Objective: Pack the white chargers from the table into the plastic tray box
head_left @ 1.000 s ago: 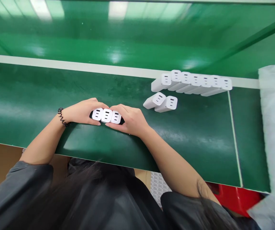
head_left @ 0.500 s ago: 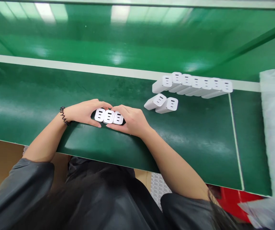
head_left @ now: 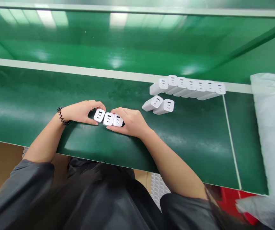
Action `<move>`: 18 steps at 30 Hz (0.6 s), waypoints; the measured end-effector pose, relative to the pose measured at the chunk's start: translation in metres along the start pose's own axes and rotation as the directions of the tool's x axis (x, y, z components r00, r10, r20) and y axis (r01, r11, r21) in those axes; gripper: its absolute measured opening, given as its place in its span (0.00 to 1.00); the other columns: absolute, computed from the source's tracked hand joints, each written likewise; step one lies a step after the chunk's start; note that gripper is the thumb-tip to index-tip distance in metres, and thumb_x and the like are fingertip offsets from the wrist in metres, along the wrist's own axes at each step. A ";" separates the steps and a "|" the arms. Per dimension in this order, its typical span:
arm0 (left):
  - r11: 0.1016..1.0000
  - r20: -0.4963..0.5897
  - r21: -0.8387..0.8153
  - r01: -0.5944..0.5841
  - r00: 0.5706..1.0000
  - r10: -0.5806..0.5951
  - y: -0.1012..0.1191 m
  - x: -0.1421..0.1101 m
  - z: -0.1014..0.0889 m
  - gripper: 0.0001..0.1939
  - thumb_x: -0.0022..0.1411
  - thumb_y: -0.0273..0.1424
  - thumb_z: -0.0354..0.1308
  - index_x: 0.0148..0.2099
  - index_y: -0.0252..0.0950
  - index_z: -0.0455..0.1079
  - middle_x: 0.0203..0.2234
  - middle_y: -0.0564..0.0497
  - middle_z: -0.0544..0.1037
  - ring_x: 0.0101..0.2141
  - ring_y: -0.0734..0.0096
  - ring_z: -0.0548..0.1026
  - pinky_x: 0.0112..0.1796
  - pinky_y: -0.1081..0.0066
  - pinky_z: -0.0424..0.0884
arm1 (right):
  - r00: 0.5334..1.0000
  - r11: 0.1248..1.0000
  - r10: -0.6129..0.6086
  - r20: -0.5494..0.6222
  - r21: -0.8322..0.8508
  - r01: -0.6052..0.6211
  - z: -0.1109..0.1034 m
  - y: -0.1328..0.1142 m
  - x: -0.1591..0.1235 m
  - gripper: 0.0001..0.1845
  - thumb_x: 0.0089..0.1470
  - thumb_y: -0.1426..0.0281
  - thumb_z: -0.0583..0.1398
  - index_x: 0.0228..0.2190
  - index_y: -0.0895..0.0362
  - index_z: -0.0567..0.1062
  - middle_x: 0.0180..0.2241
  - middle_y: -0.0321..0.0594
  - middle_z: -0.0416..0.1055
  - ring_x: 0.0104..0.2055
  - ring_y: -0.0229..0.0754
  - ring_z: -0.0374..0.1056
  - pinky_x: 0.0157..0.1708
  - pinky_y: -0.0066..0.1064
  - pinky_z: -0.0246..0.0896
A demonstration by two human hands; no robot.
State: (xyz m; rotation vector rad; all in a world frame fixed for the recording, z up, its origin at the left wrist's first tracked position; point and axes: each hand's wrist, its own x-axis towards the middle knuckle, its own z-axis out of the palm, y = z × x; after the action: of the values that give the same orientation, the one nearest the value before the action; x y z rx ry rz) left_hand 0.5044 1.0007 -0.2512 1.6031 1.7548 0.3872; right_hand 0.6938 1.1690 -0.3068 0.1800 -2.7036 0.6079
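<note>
Three white USB chargers with dark port slots on top stand in front of me on the green table [head_left: 84,140]. My left hand [head_left: 86,111] is closed on the leftmost charger [head_left: 99,115], thumb and fingers on either side of it. A small gap parts it from the middle charger [head_left: 108,118]. The middle charger touches the right charger [head_left: 117,120]. My right hand [head_left: 130,121] is wrapped round these two, its fingers behind and its thumb in front. Their lower sides are hidden.
A row of several white chargers [head_left: 187,87] stands at the back right. Two more chargers [head_left: 164,106] lean together in front of it. A white plastic sheet or bag [head_left: 273,127] lies at the right end, and a green panel [head_left: 127,41] rises behind.
The left charger has come apart from the middle one, moving slightly left and tilting with my left hand. My right hand still holds the other two. The camera view has shifted a little.
</note>
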 end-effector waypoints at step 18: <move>0.994 -0.613 -0.055 -0.093 0.789 0.040 0.010 0.020 0.027 0.23 0.60 0.44 0.62 0.53 0.39 0.68 0.49 0.47 0.73 0.45 0.65 0.73 0.37 0.69 0.74 | 0.949 0.868 0.298 -0.103 0.444 -0.224 -0.011 -0.009 0.008 0.21 0.60 0.60 0.57 0.53 0.54 0.66 0.54 0.46 0.67 0.29 0.32 0.66 0.28 0.28 0.68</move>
State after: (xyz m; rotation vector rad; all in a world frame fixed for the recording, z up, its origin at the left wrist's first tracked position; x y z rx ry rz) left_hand 0.5308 1.0147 -0.2694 1.5832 2.1111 1.1080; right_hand 0.6914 1.1659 -0.2910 -0.1301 -2.4110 1.2404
